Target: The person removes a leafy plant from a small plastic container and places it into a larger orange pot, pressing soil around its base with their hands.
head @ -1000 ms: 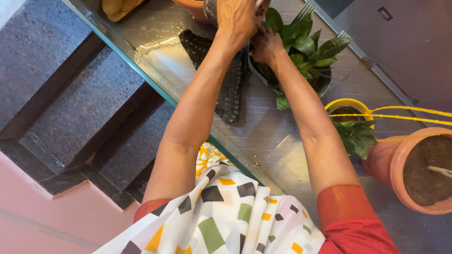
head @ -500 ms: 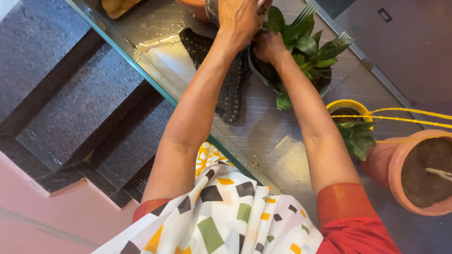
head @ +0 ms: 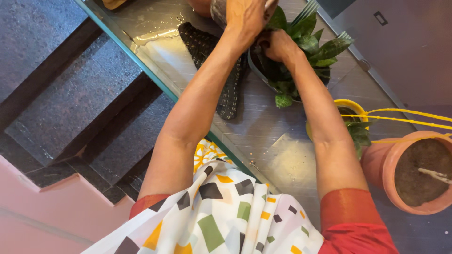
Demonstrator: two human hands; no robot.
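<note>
A leafy potted plant (head: 301,51) sits on a tiled ledge (head: 263,127) beside a stair drop. The left hand (head: 245,16) grips a patterned container (head: 219,9) tipped above it; the right hand (head: 280,44) curls among the stems. A slip could likely spill the container or snap leaves.

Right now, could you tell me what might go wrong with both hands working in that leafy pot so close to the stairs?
The leafy plant's pot stands near the ledge's glass edge above the stairs; a hard pull might slide it that way. The ledge looks wet by the dark mat, so footing or pots could slip. The right hand, buried among leaves, may snap some.
</note>
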